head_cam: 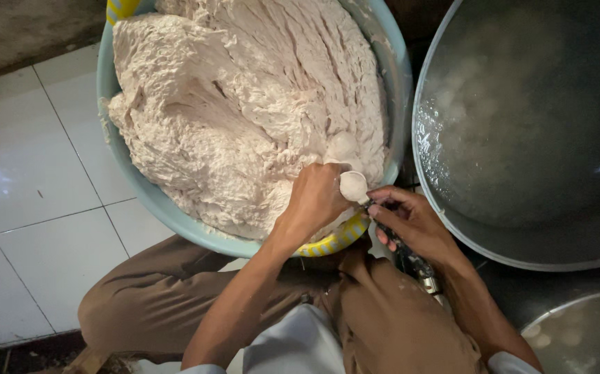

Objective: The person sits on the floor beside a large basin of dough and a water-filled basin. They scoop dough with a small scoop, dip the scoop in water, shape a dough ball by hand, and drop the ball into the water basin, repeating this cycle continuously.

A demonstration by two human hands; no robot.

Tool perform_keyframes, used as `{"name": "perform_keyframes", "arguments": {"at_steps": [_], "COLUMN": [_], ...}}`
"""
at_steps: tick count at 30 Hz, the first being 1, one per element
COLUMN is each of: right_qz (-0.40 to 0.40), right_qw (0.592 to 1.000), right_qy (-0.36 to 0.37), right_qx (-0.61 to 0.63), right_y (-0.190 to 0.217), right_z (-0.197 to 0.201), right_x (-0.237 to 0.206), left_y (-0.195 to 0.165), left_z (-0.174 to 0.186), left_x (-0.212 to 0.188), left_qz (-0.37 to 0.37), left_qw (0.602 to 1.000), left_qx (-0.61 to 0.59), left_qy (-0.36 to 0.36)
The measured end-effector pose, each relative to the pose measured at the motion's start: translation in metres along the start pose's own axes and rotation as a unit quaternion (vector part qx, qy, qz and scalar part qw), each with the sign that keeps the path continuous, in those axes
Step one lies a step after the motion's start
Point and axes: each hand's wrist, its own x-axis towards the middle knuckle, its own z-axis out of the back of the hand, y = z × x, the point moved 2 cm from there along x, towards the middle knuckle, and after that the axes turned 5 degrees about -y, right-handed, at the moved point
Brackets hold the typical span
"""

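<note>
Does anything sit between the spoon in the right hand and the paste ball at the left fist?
Nothing visible. The spoon in the right hand already touches the paste ball squeezed from the left hand.

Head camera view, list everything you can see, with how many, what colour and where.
Round light-blue plastic basin: one, centre-left on the floor.
Pale pinkish paste: one mound, filling the basin.
Large grey metal pot of cloudy water: one, right.
Second metal vessel: one, bottom right corner, partly seen.
White floor tiles: left.
Spoon: one, paste-coated, at the basin's near rim.
Left hand: squeezing paste.
Right hand: grip on the spoon.
</note>
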Motion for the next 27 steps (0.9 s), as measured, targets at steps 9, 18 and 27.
{"name": "perform_keyframes", "arguments": {"at_steps": [9,18,27], "right_qz": [-0.008,0.192,0.231], "right_qw": [0.999,0.858,0.846], "right_qy": [-0.025,-0.325,-0.349], "right_qx": [0.029,-0.349,-0.33], "right_y": [-0.011,-0.015,0.009], "right_z": [0.032,0.128,0.117], "right_x": [-0.013,0.019,0.003], "left_y": [0.025,0.049,0.072], "left_z": [-0.022,-0.021,-0.019], "left_x": [-0.007,-0.039,-0.043], "left_qz": [-0.018,0.029,0.059], "left_qw": [0.993,0.977,0.985], "left_qx": [0.075,0.202,-0.137], "left_qy": [-0.085,-0.055,-0.091]}}
